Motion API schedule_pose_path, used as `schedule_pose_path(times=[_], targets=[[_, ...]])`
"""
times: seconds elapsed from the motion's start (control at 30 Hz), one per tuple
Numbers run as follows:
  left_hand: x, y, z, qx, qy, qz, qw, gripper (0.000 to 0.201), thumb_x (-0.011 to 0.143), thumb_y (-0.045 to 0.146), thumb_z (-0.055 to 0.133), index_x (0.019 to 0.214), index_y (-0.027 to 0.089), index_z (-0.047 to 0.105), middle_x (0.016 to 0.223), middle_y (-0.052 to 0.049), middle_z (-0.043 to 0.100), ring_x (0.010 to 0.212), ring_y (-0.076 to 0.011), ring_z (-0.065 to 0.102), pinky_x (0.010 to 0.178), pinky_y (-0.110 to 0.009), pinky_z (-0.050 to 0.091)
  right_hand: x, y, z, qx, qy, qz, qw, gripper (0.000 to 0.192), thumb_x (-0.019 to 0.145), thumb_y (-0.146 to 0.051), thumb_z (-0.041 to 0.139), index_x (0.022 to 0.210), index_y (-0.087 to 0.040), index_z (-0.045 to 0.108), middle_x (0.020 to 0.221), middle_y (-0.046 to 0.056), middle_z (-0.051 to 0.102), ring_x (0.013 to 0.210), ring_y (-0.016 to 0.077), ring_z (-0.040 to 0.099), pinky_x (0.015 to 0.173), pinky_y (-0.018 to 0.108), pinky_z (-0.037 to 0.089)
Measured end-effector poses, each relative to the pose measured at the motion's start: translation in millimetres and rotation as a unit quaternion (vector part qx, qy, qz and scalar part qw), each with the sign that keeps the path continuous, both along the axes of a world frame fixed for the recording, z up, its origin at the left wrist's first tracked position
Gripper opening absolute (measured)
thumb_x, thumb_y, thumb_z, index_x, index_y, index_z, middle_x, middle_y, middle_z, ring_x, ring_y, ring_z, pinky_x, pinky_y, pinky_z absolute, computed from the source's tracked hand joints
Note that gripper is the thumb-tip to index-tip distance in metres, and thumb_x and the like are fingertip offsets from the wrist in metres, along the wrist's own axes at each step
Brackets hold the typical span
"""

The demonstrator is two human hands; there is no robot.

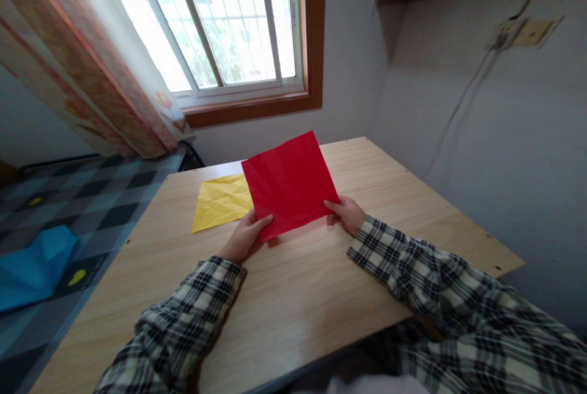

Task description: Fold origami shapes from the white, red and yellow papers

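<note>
A square sheet of red paper [292, 181] is held up above the table, tilted, with its face toward me. My left hand [245, 236] pinches its lower left corner, thumb on the front. At the lower right corner my right hand [347, 213] grips the sheet the same way; the fingers behind the paper are partly hidden. Faint fold lines run across the red surface. Behind and to the left, a creased sheet of yellow paper [221, 203] lies flat on the table, its right side partly covered by the red sheet.
The light wooden table [293, 296] spreads beneath my hands. On the left, a blue folded paper piece [39, 265] rests on a checked bed cover [92, 198]. Beyond are a window [220, 21] and a curtain [105, 63]. A cable [468, 91] hangs from a wall socket on the right.
</note>
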State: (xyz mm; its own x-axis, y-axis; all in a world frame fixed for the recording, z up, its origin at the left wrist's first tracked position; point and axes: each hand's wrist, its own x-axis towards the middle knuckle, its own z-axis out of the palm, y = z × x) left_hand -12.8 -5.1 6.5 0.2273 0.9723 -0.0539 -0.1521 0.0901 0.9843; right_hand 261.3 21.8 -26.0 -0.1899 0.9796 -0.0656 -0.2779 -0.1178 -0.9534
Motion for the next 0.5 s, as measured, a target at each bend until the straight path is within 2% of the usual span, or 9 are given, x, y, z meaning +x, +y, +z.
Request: schedule_pose_path(times=[0.1,0.2,0.27,0.37,0.5], targets=[[3,-3,0.4,-0.009,0.008,0.020,1.000,0.039,0.079,0.039,0.080,0.103,0.013,0.065,0.080,-0.005,0.072,0.048,-0.0117,0.059,0.041,-0.022,0.048,8,-1,-0.5,-0.010,-0.025,0.066,0.997,0.045,0.065,-0.050,0.087,0.084,-0.015,0.067,0.053,0.000,0.065,0.043,0.0120,0.060,0.039,0.019,0.044],[8,-5,-0.5,0.005,0.010,0.064,0.998,0.043,0.077,0.043,0.082,0.103,0.012,0.067,0.079,-0.004,0.072,0.047,-0.0110,0.057,0.039,-0.022,0.047,11,-1,-0.5,-0.023,-0.044,0.085,0.995,0.038,0.070,-0.045,0.085,0.080,-0.014,0.067,0.052,0.001,0.066,0.043,0.0117,0.061,0.038,0.017,0.044],[10,-5,-0.6,0.014,0.008,0.081,0.997,0.045,0.074,0.045,0.083,0.101,0.012,0.069,0.082,-0.005,0.073,0.052,-0.0127,0.061,0.044,-0.024,0.052,10,0,0.5,-0.031,-0.041,0.066,0.996,0.031,0.076,-0.040,0.082,0.077,-0.014,0.066,0.059,0.003,0.070,0.043,0.0098,0.061,0.038,0.016,0.044],[11,-3,-0.4,0.024,-0.011,0.091,0.995,0.045,0.071,0.044,0.086,0.099,0.011,0.073,0.089,-0.008,0.076,0.070,-0.0175,0.069,0.062,-0.027,0.059,9,0,2.9,-0.067,-0.030,0.052,0.996,0.022,0.086,-0.033,0.073,0.080,-0.014,0.065,0.066,0.005,0.073,0.042,0.0084,0.059,0.037,0.016,0.044],[8,0,-0.4,-0.003,-0.043,0.096,0.994,0.041,0.072,0.039,0.085,0.102,0.014,0.075,0.094,-0.008,0.077,0.078,-0.0193,0.071,0.070,-0.028,0.060,10,1,5.4,-0.109,-0.032,0.091,0.989,0.019,0.093,-0.033,0.065,0.090,-0.015,0.065,0.064,0.005,0.072,0.044,0.0104,0.061,0.039,0.018,0.049]])
